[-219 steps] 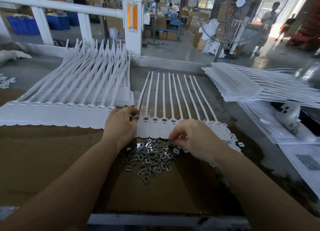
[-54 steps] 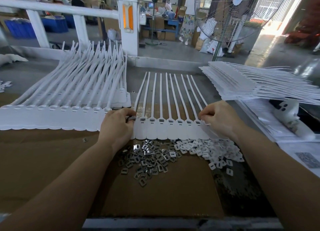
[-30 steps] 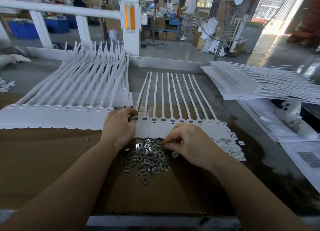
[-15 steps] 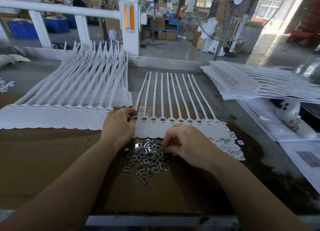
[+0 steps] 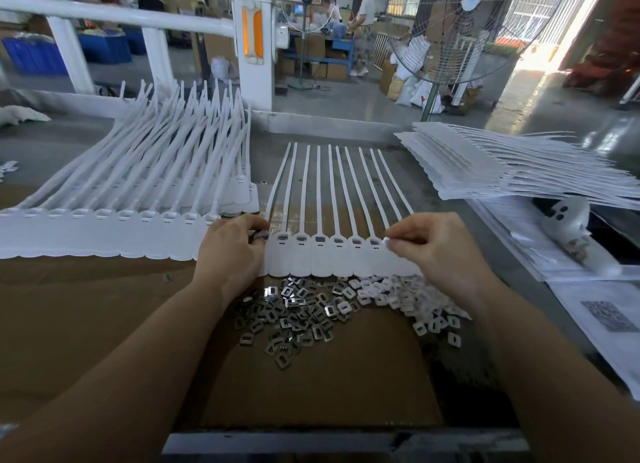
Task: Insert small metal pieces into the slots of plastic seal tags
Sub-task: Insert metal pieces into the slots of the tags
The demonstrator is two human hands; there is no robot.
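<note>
Seating a piece at the strip's right end

Right hand pinches a small white piece over the seal tags; left hand grips their left edge; metal pieces look light, slippery; pinch edges.

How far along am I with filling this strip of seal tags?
Done: a fanned stack of tag strips lies to the left, seemingly finished. In hand: the left hand steadies the current strip at its left end, while the right hand pinches a small piece at a right-end slot. Left: the metal pieces, white plastic pieces and the stack of strips to the right.
</note>
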